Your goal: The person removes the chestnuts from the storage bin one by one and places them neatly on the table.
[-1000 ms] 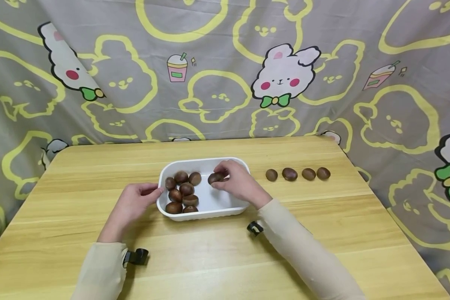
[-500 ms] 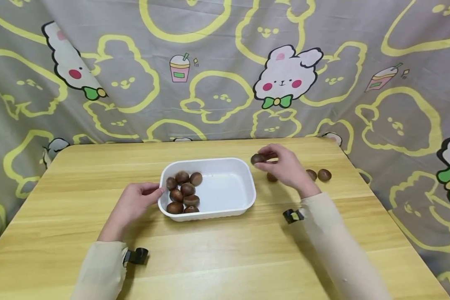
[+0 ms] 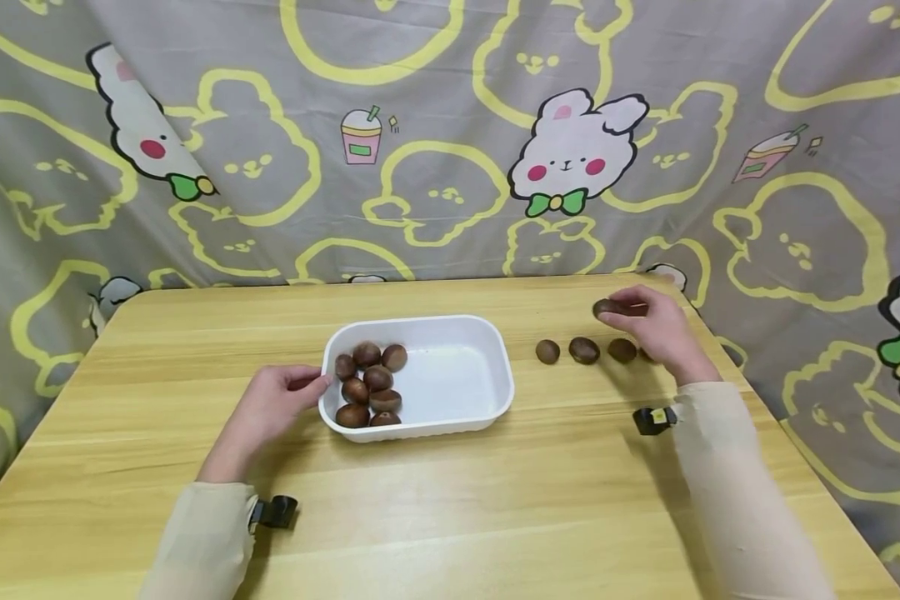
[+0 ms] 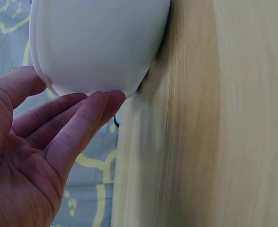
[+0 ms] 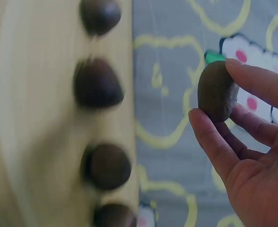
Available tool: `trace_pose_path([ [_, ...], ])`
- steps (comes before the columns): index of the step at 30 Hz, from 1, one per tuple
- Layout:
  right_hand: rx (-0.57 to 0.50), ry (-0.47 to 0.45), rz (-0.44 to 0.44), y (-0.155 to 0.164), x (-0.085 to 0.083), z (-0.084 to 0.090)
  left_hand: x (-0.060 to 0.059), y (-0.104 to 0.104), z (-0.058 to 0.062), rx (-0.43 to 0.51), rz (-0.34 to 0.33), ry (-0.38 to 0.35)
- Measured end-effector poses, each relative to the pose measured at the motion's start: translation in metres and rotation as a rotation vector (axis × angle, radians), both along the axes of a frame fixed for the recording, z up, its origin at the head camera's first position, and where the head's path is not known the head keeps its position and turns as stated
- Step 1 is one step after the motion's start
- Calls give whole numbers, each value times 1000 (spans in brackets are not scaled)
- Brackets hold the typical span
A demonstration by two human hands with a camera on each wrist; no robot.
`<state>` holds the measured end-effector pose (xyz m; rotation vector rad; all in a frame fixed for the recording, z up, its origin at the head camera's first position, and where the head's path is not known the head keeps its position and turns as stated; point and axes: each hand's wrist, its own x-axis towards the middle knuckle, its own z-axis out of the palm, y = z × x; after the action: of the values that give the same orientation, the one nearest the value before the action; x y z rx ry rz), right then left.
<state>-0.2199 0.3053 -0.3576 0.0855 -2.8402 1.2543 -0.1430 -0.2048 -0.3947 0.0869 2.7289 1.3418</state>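
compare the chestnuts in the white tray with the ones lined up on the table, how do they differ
The chestnuts in the white tray lie bunched, touching, at the left end of the white tray; the chestnuts on the table sit spaced in a single row on bare wood. The tray group is larger; the row shows three, a fourth partly hidden behind the right hand. Both are dark brown, glossy and rounded.

A makeshift home recording corner: a grey cloth backdrop printed with yellow cartoon outlines and white bunnies (image 3: 450,142) hangs behind a light wooden table (image 3: 450,500).
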Motion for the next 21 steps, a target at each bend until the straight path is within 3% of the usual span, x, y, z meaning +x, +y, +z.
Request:
trace_pose_path([
  [8, 46, -58, -114, 58, 16, -9, 0, 4, -1, 18, -1, -9],
  [14, 81, -103, -179, 102, 24, -26, -1, 3, 0, 12, 8, -11],
  [21, 177, -152, -178, 124, 26, -41, 0, 2, 0, 19, 19, -15],
])
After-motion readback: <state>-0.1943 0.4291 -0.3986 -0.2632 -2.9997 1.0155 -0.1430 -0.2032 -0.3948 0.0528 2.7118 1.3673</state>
